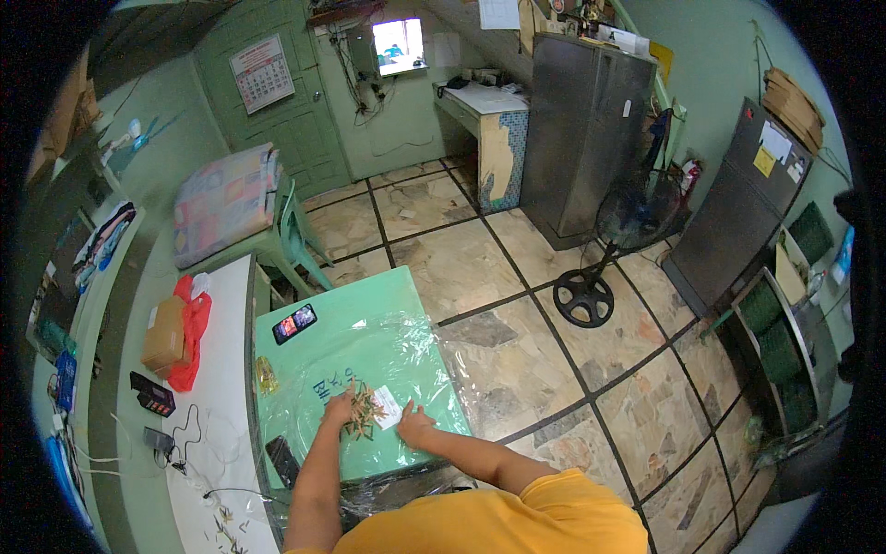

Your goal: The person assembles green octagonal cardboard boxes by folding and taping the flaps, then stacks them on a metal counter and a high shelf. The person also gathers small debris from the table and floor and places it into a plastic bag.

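On a light green table [392,295] covered with clear plastic sheeting lies a loose pile of small, thin brown and greenish pieces [363,417], their kind too small to make out. My left hand [339,408] rests at the pile's left edge, a finger stretched along it and no held thing visible. Just right of the pile is a small white card or paper [387,409] with print on it. Beside that card my right hand [417,427] lies on the plastic, its fingers apart and nothing in them.
A lit phone [294,324], a dark phone-like device [281,462] and a small yellowish packet [266,377] lie on the table. Along the left, a white counter [217,425] bears a cardboard box [163,337], red plastic and a card terminal [152,394]. A fan [595,277] stands at right.
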The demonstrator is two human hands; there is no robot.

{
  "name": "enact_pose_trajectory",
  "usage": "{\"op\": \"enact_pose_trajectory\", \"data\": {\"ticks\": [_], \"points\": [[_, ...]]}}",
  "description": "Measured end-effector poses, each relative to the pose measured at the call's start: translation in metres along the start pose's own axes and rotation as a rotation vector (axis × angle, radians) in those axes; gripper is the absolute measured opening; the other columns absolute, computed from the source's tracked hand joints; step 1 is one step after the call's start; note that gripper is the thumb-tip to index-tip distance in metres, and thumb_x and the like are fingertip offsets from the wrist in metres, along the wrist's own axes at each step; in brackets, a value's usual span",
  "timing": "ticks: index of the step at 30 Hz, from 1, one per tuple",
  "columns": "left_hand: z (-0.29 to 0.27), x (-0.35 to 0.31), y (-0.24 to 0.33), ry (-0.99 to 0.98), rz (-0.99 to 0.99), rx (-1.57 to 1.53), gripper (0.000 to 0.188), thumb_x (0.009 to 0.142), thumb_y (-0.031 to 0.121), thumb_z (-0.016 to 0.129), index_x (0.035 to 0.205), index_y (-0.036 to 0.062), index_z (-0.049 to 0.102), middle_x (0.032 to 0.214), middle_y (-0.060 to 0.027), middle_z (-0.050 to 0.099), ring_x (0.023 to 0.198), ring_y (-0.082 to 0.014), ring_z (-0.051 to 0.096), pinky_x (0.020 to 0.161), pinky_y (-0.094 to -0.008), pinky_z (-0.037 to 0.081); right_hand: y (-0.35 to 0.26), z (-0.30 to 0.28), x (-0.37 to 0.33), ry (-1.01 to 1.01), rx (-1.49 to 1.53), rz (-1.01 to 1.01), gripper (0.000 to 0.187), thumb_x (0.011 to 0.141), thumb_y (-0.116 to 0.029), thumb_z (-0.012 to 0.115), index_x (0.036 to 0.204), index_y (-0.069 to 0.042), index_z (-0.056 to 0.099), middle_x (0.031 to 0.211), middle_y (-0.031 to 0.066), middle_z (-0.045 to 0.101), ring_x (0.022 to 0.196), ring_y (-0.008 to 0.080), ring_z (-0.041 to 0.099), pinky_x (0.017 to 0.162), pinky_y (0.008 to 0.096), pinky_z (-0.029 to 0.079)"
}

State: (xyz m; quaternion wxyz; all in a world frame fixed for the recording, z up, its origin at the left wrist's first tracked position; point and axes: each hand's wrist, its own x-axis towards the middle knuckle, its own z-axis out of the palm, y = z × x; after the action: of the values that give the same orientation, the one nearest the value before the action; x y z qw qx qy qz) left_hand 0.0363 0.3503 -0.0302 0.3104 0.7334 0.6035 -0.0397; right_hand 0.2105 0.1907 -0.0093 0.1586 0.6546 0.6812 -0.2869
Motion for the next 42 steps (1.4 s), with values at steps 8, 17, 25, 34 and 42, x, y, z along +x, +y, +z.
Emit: {"op": "enact_pose_trajectory", "data": {"ticks": [8,17,25,34,42], "points": [[-0.037,-0.075,0.055,0.210,0.045,0.131,0.040,0.081,0.041,0.059,0.109,0.0138,0.066,0.111,-0.0188,0.063,0.108,-0.0370,0.057,0.093,-0.0768,0.018,0.006,0.003,-0.013,0.084,-0.045,-0.035,0.086,0.064,-0.039,0.082,0.131,0.003,0.047,0.144,0.0359,0.020,0.120,0.0532,0.041,0.073,0.0564,0.055],[-0.059,-0.187,-0.056,0.742,0.266,-0.278,0.035,0.080,0.022,0.069,0.111,0.0090,0.059,0.102,-0.0136,0.063,0.095,-0.0311,0.061,0.083,-0.0379,0.047,-0.031,-0.008,0.026,0.488,0.137,-0.249,0.046,0.074,-0.045,0.067,0.100,-0.006,0.067,0.095,0.0201,0.065,0.091,0.0392,0.060,0.081,0.0466,0.049],[-0.025,-0.350,-0.272,1.195,-0.256,-0.473,0.015,0.084,0.018,0.064,0.090,0.0044,0.066,0.079,-0.0137,0.065,0.075,-0.0327,0.063,0.069,-0.0399,0.049,-0.296,0.016,0.002,0.356,0.340,-0.965,0.044,0.082,-0.027,0.066,0.118,-0.002,0.058,0.119,0.0201,0.059,0.108,0.0356,0.057,0.090,0.0410,0.047],[0.006,-0.514,-0.528,1.369,-0.886,-0.456,0.043,0.096,0.021,0.047,0.135,0.0024,0.042,0.133,-0.0226,0.047,0.123,-0.0381,0.045,0.103,-0.0430,0.036,-0.600,0.136,0.014,0.120,0.270,-1.089,0.068,0.093,-0.032,0.053,0.142,0.003,0.023,0.146,0.0298,0.022,0.136,0.0442,0.021,0.109,0.0423,0.029],[-0.054,-0.523,-0.710,1.126,-1.007,-0.417,0.053,0.096,0.026,0.045,0.141,0.0026,0.030,0.147,-0.0200,0.028,0.135,-0.0357,0.030,0.108,-0.0490,0.028,-0.700,0.173,0.056,0.446,0.109,-1.062,0.072,0.088,-0.033,0.058,0.140,0.004,0.025,0.141,0.0337,0.025,0.131,0.0493,0.025,0.108,0.0558,0.023]]}}
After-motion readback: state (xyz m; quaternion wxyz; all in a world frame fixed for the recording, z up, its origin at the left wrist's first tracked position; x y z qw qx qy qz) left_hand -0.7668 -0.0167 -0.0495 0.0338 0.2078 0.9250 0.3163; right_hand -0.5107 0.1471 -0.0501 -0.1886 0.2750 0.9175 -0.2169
